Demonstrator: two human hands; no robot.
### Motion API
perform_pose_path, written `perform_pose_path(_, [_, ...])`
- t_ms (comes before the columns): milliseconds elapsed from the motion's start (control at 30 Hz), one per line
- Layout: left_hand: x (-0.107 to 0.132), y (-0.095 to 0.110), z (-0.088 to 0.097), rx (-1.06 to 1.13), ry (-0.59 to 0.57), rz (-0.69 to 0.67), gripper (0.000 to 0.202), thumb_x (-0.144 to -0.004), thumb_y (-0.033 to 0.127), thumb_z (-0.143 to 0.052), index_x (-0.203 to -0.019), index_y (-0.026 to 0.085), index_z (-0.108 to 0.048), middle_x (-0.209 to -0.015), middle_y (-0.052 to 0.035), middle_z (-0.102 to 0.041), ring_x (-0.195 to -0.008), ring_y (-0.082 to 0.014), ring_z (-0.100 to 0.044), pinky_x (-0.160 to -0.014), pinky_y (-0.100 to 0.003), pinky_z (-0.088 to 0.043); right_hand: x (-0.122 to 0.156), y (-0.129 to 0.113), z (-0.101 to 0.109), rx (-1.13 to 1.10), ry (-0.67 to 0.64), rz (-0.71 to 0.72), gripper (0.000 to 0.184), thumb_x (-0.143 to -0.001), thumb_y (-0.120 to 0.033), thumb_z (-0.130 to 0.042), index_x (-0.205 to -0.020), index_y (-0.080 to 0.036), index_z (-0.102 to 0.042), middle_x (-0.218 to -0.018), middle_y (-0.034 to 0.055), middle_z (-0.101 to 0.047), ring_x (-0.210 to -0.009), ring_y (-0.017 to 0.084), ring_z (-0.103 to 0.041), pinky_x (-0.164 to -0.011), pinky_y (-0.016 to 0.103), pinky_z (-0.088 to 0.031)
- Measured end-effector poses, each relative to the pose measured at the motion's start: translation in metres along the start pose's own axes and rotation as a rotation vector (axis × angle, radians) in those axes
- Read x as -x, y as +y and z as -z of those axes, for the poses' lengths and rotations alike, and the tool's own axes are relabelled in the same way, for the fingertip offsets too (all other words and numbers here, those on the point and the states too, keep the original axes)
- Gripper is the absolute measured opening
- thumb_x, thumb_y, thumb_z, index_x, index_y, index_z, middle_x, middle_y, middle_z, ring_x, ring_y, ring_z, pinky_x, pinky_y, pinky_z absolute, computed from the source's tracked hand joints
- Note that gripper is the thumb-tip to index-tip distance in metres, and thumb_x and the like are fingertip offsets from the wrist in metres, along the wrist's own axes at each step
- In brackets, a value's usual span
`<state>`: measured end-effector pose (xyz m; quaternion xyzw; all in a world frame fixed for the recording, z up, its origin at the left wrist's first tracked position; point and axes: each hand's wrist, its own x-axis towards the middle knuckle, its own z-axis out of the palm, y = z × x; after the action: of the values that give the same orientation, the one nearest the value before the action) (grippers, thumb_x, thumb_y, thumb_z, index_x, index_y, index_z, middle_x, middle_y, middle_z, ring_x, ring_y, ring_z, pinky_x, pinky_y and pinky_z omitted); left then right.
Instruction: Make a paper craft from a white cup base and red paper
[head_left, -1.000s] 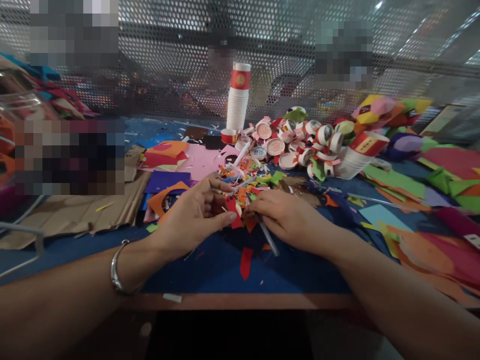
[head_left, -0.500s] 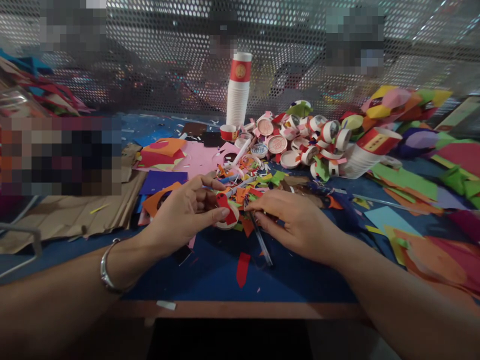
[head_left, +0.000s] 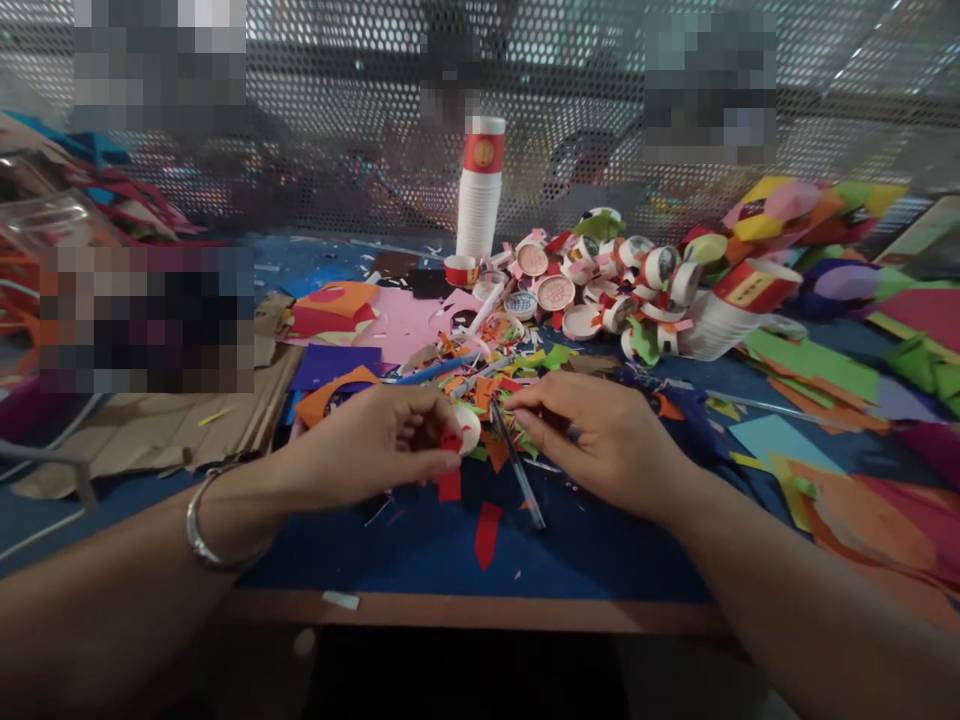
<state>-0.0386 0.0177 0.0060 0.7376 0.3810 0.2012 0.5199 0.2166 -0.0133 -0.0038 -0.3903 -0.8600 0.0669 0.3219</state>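
Note:
My left hand, with a silver bangle at the wrist, pinches a small red paper piece between thumb and fingers. A round white disc lies just beyond those fingertips, partly covered by them. To the right, my right hand is curled with thumb and index fingertips close together. Whether anything small sits between them is hidden. A dark pen lies on the table beside the right fingertips. Nearer the table's front is a pointed red paper strip.
Colored paper scraps lie beyond my hands. Behind them are a tall paper cup stack, a leaning cup stack and a heap of cut cup pieces. Brown cardboard is at left, colored sheets at right.
The red paper piece has turned and moved slightly down and left with my left hand, exposing more of the white disc. My right fingertips have shifted slightly right, away from the pen.

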Motion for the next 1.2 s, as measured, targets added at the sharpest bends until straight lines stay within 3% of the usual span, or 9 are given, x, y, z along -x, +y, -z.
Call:
perform_pose_path(200, [0.009, 0.003, 0.007, -0.378, -0.045, -0.015, 0.011, -0.084, 0.027, -0.074, -0.093, 0.021, -0.072, -0.068, 0.0015, -0.071, -0.055, -0.013, -0.063, -0.051, -0.022, -0.046, -0.001, 0.001, 0.0, 0.012, 0.008, 0.007, 0.015, -0.1, -0.019, -0.056, -0.103, -0.016, -0.071, -0.091, 0.0067, -0.076, -0.083, 0.019, -0.071, -0.075, 0.032, -0.054])
perform_pose_path(267, [0.016, 0.013, 0.022, -0.476, 0.087, -0.078, 0.021, -0.088, 0.039, -0.074, -0.1, 0.022, -0.076, -0.067, 0.0003, -0.071, -0.054, -0.0134, -0.062, -0.049, -0.023, -0.043, -0.001, 0.001, -0.001, 0.014, 0.005, 0.014, 0.015, -0.1, -0.018, -0.056, -0.103, -0.017, -0.071, -0.09, 0.0063, -0.076, -0.083, 0.019, -0.071, -0.076, 0.032, -0.054])
perform_pose_path(367, [0.029, 0.032, 0.05, -0.568, 0.48, -0.116, 0.022, -0.091, 0.04, -0.073, -0.097, 0.02, -0.077, -0.077, -0.0006, -0.075, -0.066, -0.0123, -0.063, -0.061, -0.022, -0.046, -0.002, 0.002, -0.002, 0.018, 0.014, 0.012, 0.013, -0.099, -0.018, -0.057, -0.101, -0.017, -0.07, -0.086, 0.0052, -0.074, -0.079, 0.018, -0.07, -0.071, 0.031, -0.054])
perform_pose_path(433, [0.035, 0.039, 0.066, -0.62, 0.583, -0.094, 0.023, -0.095, 0.04, -0.069, -0.101, 0.019, -0.076, -0.083, 0.0001, -0.075, -0.073, -0.012, -0.063, -0.069, -0.023, -0.046, -0.002, 0.003, -0.002, 0.02, 0.017, 0.005, 0.013, -0.099, -0.017, -0.056, -0.099, -0.017, -0.07, -0.082, 0.0045, -0.072, -0.076, 0.018, -0.069, -0.069, 0.031, -0.053])
perform_pose_path(633, [0.03, 0.013, 0.088, -1.018, 0.262, 0.113, 0.036, -0.092, 0.056, -0.066, -0.095, 0.021, -0.072, -0.082, -0.0052, -0.071, -0.071, -0.0218, -0.064, -0.066, -0.033, -0.04, -0.001, 0.004, -0.004, 0.023, 0.007, 0.001, 0.012, -0.099, -0.017, -0.058, -0.1, -0.018, -0.07, -0.091, 0.0057, -0.076, -0.082, 0.019, -0.072, -0.074, 0.031, -0.055])
perform_pose_path(733, [0.028, 0.0, 0.088, -1.07, 0.272, 0.162, 0.063, -0.084, 0.073, -0.065, -0.121, 0.022, -0.067, -0.109, -0.0122, -0.073, -0.094, -0.0328, -0.068, -0.075, -0.037, -0.044, -0.002, 0.002, -0.005, 0.016, 0.012, -0.002, 0.011, -0.099, -0.017, -0.059, -0.1, -0.02, -0.069, -0.089, 0.0048, -0.076, -0.081, 0.019, -0.073, -0.072, 0.031, -0.055])
perform_pose_path(867, [0.029, -0.004, 0.079, -1.042, 0.217, 0.144, 0.075, -0.079, 0.068, -0.074, -0.136, 0.022, -0.058, -0.132, -0.0153, -0.067, -0.12, -0.0403, -0.063, -0.084, -0.038, -0.045, -0.001, 0.0, -0.007, 0.014, 0.009, 0.003, 0.011, -0.099, -0.017, -0.058, -0.1, -0.021, -0.069, -0.09, 0.0054, -0.077, -0.082, 0.02, -0.074, -0.071, 0.031, -0.056])
perform_pose_path(1000, [0.026, -0.008, 0.072, -1.006, 0.199, 0.181, 0.071, -0.08, 0.064, -0.073, -0.136, 0.021, -0.058, -0.108, -0.0129, -0.073, -0.094, -0.034, -0.069, -0.069, -0.035, -0.043, 0.0, 0.0, -0.007, 0.025, 0.024, 0.006, 0.012, -0.099, -0.018, -0.06, -0.103, -0.019, -0.07, -0.096, 0.0067, -0.079, -0.088, 0.02, -0.075, -0.079, 0.033, -0.058])
perform_pose_path(1200, [0.024, -0.013, 0.069, -0.904, 0.216, 0.13, 0.063, -0.082, 0.059, -0.071, -0.131, 0.021, -0.061, -0.08, -0.005, -0.069, -0.064, -0.023, -0.059, -0.056, -0.031, -0.031, 0.001, 0.001, -0.005, 0.044, 0.021, 0.011, 0.014, -0.099, -0.019, -0.058, -0.104, -0.018, -0.071, -0.093, 0.0068, -0.078, -0.085, 0.021, -0.075, -0.075, 0.033, -0.057])
